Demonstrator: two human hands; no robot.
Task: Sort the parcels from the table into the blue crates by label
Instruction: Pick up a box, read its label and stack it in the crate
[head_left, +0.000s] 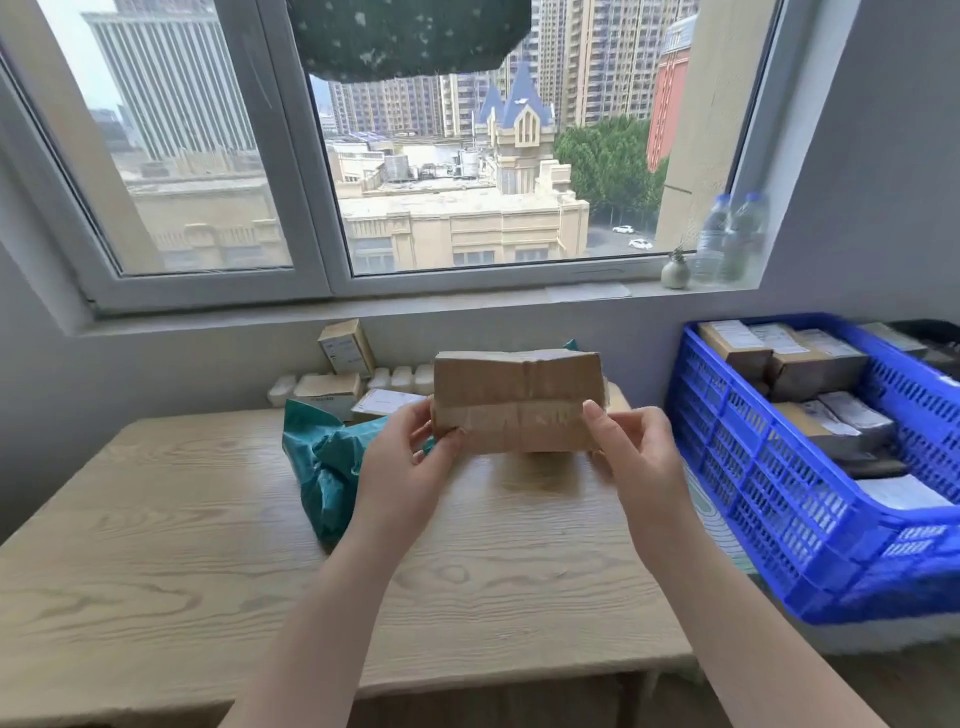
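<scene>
A taped brown cardboard parcel (517, 397) is held up above the wooden table (156, 545), its plain side toward me; no label shows. My left hand (410, 460) grips its left end and my right hand (636, 457) grips its right end. A crumpled teal mailer bag (324, 462) lies on the table below my left hand. Several small boxes (345, 345) and a labelled parcel (382, 402) sit at the table's far edge. A blue crate (779, 467) stands to the right, holding several labelled parcels.
White foam pieces (402, 376) line the wall behind the table. Two water bottles (730, 236) and a small vase (675, 270) stand on the window sill. A dark object (930, 332) sits behind the crate.
</scene>
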